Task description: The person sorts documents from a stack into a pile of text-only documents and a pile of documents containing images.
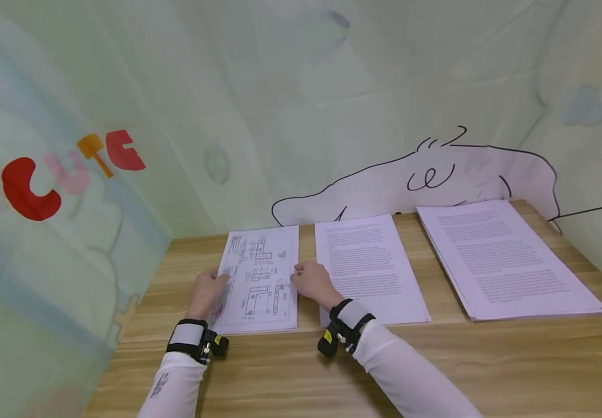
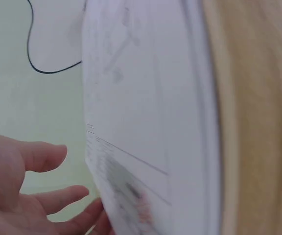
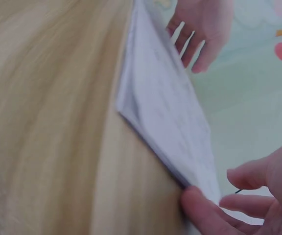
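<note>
A stack of paper point(image 1: 269, 278) topped by a sheet of technical drawings lies on the wooden table, between both hands. At its left edge is my left hand point(image 1: 208, 292), fingertips against the sheets and thumb raised apart from them, as the left wrist view shows. My right hand point(image 1: 315, 283) is at the opposite edge, its fingers point(image 3: 204, 210) touching the side of the stack while the thumb stands off. Neither hand pinches the paper. Several sheet edges show along the stack's side in the left wrist view.
Right of the drawings lies a stack of printed text pages point(image 1: 363, 267), close beside my right hand. Another, slightly fanned text stack point(image 1: 509, 261) sits farther right. Behind the wooden table point(image 1: 280, 371) hangs a printed cloth backdrop point(image 1: 227, 116).
</note>
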`<state>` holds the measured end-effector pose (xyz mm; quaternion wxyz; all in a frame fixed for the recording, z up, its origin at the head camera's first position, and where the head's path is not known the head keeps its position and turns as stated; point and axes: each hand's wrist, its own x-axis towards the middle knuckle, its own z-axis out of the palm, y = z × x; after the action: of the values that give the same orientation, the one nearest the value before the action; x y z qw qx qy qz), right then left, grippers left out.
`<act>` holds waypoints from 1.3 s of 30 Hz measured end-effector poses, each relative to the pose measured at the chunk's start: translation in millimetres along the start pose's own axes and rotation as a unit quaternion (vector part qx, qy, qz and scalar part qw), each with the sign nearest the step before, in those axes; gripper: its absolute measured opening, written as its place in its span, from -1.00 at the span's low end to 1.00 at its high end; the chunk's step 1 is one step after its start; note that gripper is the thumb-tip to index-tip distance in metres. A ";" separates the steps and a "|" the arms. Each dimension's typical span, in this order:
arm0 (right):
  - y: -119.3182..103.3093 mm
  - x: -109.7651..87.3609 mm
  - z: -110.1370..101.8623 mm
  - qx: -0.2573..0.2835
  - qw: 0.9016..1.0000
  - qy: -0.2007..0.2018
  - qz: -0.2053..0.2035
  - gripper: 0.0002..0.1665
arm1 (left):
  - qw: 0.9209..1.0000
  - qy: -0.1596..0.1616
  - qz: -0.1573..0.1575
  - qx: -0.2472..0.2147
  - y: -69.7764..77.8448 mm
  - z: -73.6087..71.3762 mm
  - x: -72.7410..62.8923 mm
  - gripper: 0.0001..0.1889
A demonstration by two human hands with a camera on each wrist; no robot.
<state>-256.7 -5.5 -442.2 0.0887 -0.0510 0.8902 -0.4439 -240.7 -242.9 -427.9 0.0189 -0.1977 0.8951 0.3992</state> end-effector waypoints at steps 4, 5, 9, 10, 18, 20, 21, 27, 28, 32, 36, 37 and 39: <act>-0.5 -4.3 -13.1 0.005 0.999 -0.026 -0.020 -0.56 | 0.999 0.026 0.027 0.028 13.2 1.6 -4.4 -0.43; 0.1 -5.7 -17.2 0.007 0.999 -0.032 -0.028 -0.56 | 0.999 0.033 0.033 0.028 16.8 2.9 -5.8 -0.44; 5.1 -10.5 -35.9 -0.005 0.997 -0.038 -0.074 -0.59 | 0.998 0.032 0.052 -0.004 31.7 12.2 -10.5 -0.49; 6.7 -10.8 -40.6 -0.015 0.996 -0.033 -0.084 -0.59 | 0.998 0.027 0.060 -0.010 36.4 14.4 -12.4 -0.50; 16.5 -17.5 -90.0 -0.050 0.991 -0.015 -0.123 -0.58 | 0.987 0.026 0.157 -0.012 73.7 29.6 -33.8 -0.59; 19.3 -19.6 -101.1 -0.056 0.990 -0.017 -0.127 -0.55 | 0.984 0.025 0.176 -0.017 79.6 35.2 -37.7 -0.60; 21.0 -20.6 -106.1 -0.061 0.990 -0.017 -0.128 -0.54 | 0.982 0.023 0.189 -0.019 82.4 38.6 -39.3 -0.60; 33.7 -27.7 -128.5 -0.086 0.986 -0.014 -0.145 -0.46 | 0.970 -0.012 0.242 -0.012 98.6 62.5 -51.7 -0.61; 36.8 -28.5 -131.3 -0.092 0.985 -0.013 -0.147 -0.44 | 0.969 -0.020 0.246 -0.006 101.1 66.4 -53.9 -0.61; 50.9 -30.9 -142.5 -0.115 0.982 0.012 -0.148 -0.41 | 0.966 -0.040 0.255 0.022 110.5 78.9 -61.4 -0.61; 64.7 -35.0 -156.9 -0.137 0.979 0.034 -0.145 -0.39 | 0.963 -0.047 0.260 0.050 117.9 86.7 -64.1 -0.60; 67.8 -36.7 -161.3 -0.143 0.979 0.035 -0.141 -0.38 | 0.962 -0.049 0.264 0.055 119.3 88.6 -63.9 -0.59; 75.1 -39.9 -169.5 -0.157 0.978 0.037 -0.131 -0.35 | 0.959 -0.055 0.271 0.058 121.2 93.1 -63.5 -0.59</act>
<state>-253.0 178.9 -397.7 -0.0125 -0.1638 0.9370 -0.3081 -238.5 -81.1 -393.3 -0.0295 0.0757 0.9343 0.3472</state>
